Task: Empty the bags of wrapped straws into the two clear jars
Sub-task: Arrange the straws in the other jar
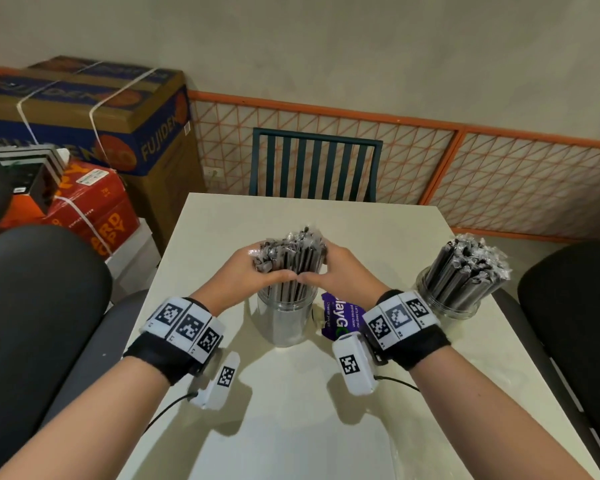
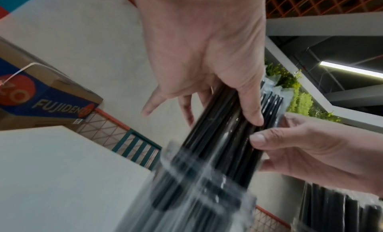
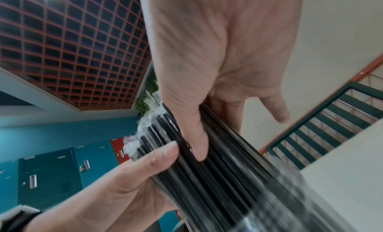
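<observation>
A thick bundle of black wrapped straws (image 1: 291, 254) stands upright in the clear jar (image 1: 286, 320) at the table's middle, its upper half above the rim. My left hand (image 1: 253, 271) grips the bundle from the left and my right hand (image 1: 329, 268) from the right, thumbs nearly meeting at the front. In the left wrist view my left hand (image 2: 221, 111) curls round the straws (image 2: 217, 145) above the blurred jar (image 2: 196, 194). In the right wrist view my right hand (image 3: 217, 134) holds the same straws (image 3: 217, 178). A second clear jar (image 1: 451, 303) at the right is packed with straws (image 1: 465, 268).
A purple packet (image 1: 343, 317) lies between the two jars. The cream table (image 1: 291, 427) has dark chairs at both sides and a green slatted chair (image 1: 316, 164) at its far end. Cardboard boxes (image 1: 84, 109) are stacked at the back left.
</observation>
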The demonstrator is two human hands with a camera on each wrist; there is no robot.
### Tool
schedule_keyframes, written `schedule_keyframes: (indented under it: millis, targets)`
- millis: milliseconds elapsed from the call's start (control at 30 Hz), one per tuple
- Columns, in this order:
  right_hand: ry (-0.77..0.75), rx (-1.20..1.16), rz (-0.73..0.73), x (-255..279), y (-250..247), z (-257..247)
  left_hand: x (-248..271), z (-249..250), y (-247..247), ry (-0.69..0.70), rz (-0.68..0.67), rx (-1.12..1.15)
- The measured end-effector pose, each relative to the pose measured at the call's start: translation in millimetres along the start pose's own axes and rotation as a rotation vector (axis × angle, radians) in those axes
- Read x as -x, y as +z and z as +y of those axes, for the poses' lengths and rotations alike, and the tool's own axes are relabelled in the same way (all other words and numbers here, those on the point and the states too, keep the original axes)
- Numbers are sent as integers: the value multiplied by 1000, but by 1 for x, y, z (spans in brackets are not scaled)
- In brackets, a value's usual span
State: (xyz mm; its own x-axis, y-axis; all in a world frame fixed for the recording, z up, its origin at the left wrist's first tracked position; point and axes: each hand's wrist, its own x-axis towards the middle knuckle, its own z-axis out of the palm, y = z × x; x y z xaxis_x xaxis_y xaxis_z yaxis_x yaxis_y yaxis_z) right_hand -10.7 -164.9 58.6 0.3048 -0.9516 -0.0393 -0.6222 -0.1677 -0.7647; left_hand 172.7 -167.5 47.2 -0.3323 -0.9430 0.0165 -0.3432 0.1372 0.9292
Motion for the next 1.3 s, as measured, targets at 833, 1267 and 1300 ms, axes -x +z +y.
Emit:
schedule_keyframes:
  millis: [833, 1267, 1300]
  targets:
    - [-26, -44, 24, 6, 7, 0, 5, 1, 8, -47, 59, -1]
    - [150, 47, -155, 13, 7, 2, 16, -25, 7, -177, 6, -125]
    - [148, 35, -147, 14, 6, 0, 14, -25, 5, -163, 8, -110]
